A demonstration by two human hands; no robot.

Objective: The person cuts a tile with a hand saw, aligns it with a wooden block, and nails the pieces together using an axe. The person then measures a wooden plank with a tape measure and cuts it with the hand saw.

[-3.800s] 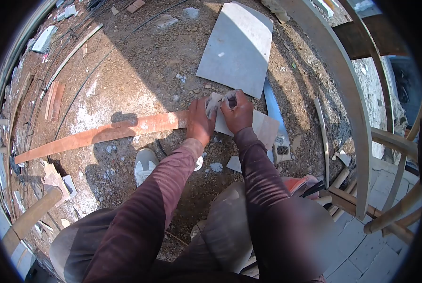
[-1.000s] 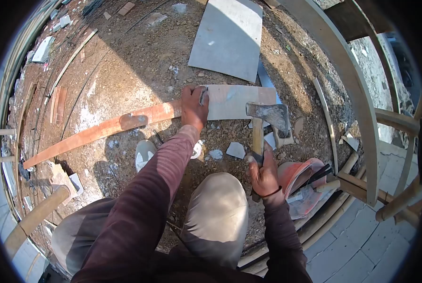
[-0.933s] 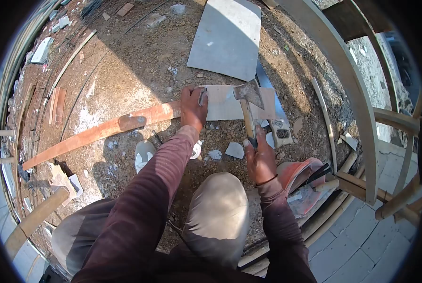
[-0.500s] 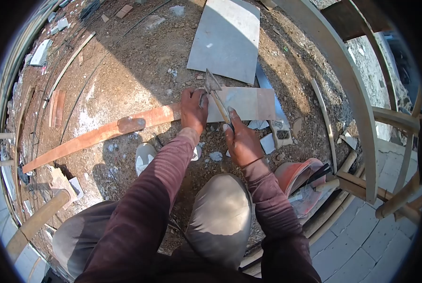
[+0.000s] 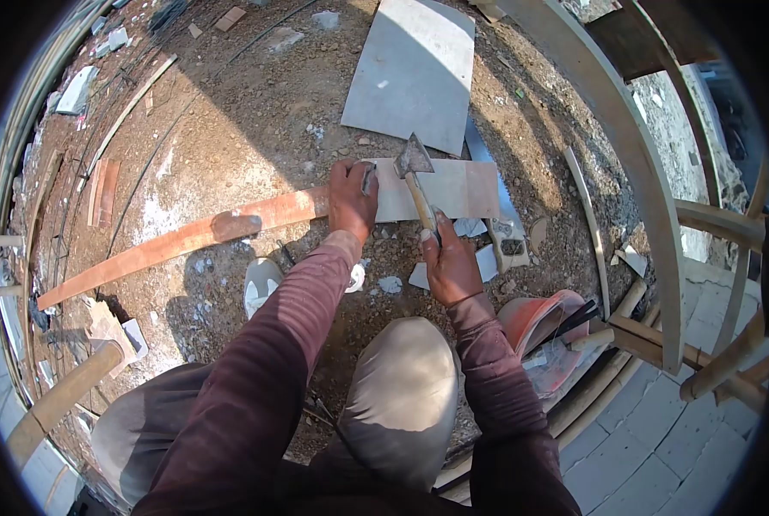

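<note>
Head cam: hatchet (image 5: pixel 417 187), gripped tight in R hand (image 5: pixel 452 265), had shifted R along pale board (image 5: pixel 450 186), leaving blade (image 5: pixel 413 157) farther from L hand (image 5: pixel 352 199), curled at board's L end, contents unclear.

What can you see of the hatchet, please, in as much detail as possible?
The hatchet is held by its handle in the right hand, head pointing away from the person. The worn grey head looks metal and roughly triangular from this angle. The pale handle looks wooden, with a dark stretch near the hand. In view, the head overlaps the board's far edge; whether they touch is unclear.
</note>
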